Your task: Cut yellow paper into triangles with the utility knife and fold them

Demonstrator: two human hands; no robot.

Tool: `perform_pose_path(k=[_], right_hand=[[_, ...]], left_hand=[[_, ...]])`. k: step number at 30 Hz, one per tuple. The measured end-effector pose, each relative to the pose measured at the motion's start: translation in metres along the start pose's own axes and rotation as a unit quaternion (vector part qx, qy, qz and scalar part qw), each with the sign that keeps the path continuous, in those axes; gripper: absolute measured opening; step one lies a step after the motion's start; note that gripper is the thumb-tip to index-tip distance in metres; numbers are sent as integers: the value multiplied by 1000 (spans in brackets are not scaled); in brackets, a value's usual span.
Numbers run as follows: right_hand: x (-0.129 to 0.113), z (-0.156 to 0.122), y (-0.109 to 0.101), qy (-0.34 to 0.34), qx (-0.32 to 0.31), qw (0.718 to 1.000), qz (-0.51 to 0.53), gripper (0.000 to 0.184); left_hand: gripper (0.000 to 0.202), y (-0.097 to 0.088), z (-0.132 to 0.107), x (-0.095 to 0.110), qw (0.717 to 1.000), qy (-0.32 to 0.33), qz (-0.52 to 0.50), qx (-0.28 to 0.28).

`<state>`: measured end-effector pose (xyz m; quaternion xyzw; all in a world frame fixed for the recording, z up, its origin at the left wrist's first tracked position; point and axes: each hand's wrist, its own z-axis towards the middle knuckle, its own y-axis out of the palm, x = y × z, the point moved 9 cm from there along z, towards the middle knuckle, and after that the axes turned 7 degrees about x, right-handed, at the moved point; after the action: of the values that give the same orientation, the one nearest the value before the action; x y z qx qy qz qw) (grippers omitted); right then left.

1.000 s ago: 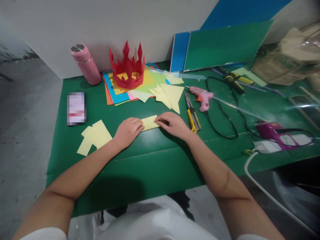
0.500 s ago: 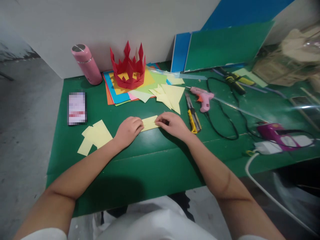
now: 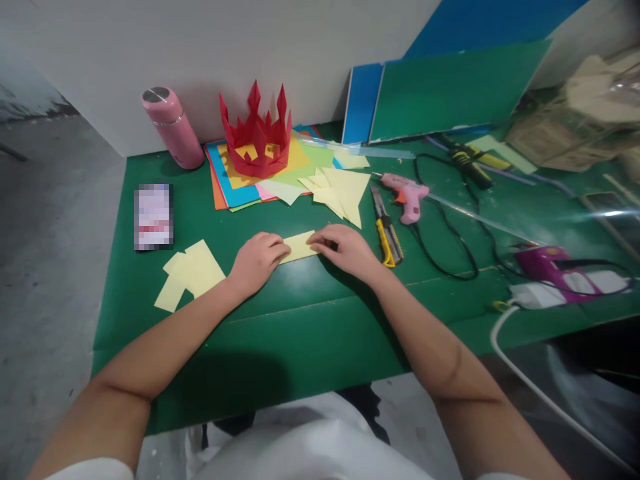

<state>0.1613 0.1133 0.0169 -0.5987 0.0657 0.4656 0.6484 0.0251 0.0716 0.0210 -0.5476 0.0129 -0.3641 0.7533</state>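
A pale yellow strip of paper (image 3: 299, 247) lies flat on the green table between my hands. My left hand (image 3: 260, 260) is closed at the strip's left end, fingertips pressed on it and covering that end. At the right end, my right hand (image 3: 343, 250) pinches the paper between thumb and fingers. Several cut pieces of yellow paper (image 3: 200, 263) rest beside my left forearm. Beyond my right hand are more yellow paper pieces (image 3: 350, 190), some of them pointed. A yellow utility knife (image 3: 386, 230) lies just right of that hand.
A red paper crown (image 3: 260, 150) stands on stacked coloured sheets (image 3: 233, 195) at the back. Left are a pink bottle (image 3: 175, 130) and a phone (image 3: 154, 217). A pink glue gun (image 3: 407, 197), its cord, and a purple power strip (image 3: 545, 263) occupy the right side of the table (image 3: 320, 347).
My left fingertips have shifted very slightly to the right along the paper strip. My right hand and the other things look practically unmoved.
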Motion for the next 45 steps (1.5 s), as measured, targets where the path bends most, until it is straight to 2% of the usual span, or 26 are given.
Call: perform_pose_path(k=[16,19,23,26,30,36,45], right_hand=[[2,1,0,14,12,1000,2,9],[2,1,0,13,14,1000,0,9],[3,1,1,12,11,1000,-2,9],[3,1,0,13,11,1000,-4,9],[3,2,0,18,9,1000,-3,8],[5,2,2,38,5,999,-2,7],[13,2,2,99,11,995,19,10]], left_hand=[[28,1,1,-2,999,12,-29,-8],[24,0,3,-2,999,1,-49,-14],[13,-2,4,-7,995,-46,-83,-31],[17,-1,4,-10,991,-62,-108,-52],[20,2,4,-11,990,-33,-112,-74],[35,6,2,-5,994,41,-49,-87],[37,7,-3,10,992,84,2,-99]])
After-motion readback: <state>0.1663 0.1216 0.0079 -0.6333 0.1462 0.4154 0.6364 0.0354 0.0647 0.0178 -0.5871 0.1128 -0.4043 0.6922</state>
